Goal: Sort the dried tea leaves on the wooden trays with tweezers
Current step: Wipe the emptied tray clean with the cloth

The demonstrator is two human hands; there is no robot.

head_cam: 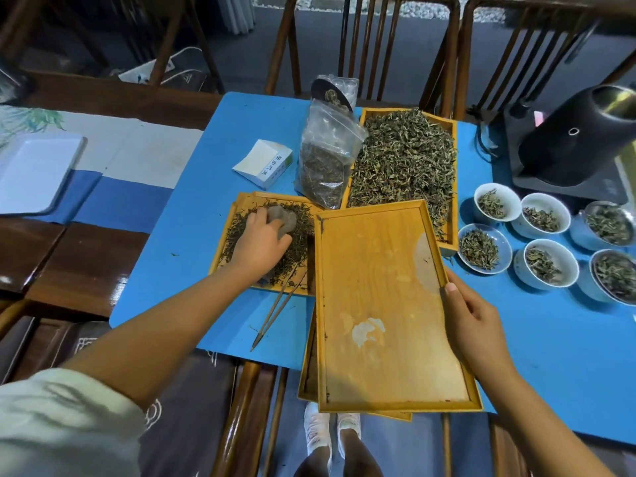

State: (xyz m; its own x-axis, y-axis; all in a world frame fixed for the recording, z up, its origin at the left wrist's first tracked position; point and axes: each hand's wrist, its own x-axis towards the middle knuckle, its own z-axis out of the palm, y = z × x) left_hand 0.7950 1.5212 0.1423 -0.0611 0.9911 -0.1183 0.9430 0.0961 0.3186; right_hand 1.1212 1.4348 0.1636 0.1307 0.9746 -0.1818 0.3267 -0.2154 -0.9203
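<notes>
Left hand: the left hand (260, 239) reaches onto the small tray (225, 245) and its curled fingers hold a grey cloth (284, 219) on top of the dark tea leaves (303, 241) there.
Right hand: the right hand (472, 320) grips the right edge of the bare tray (382, 304), thumb on the rim and fingers curled underneath.
Bare tray: it lies tilted across the near edge of the blue mat (192, 208), stacked on another tray (308, 380) and overlapping the small tray's right side.
Tweezers: the tweezers (275, 313) lie unheld, one end on the small tray's near rim, the other pointing at the person.
Large tray: the large tray (451, 129) at the back is heaped with green leaves (406, 160).
Bag: a clear bag of tea (325, 160) leans beside the large tray, with a white box (263, 163) to its left.
Bowls: white bowls (497, 203) holding leaves stand in rows at the right, near a black kettle (578, 139).
</notes>
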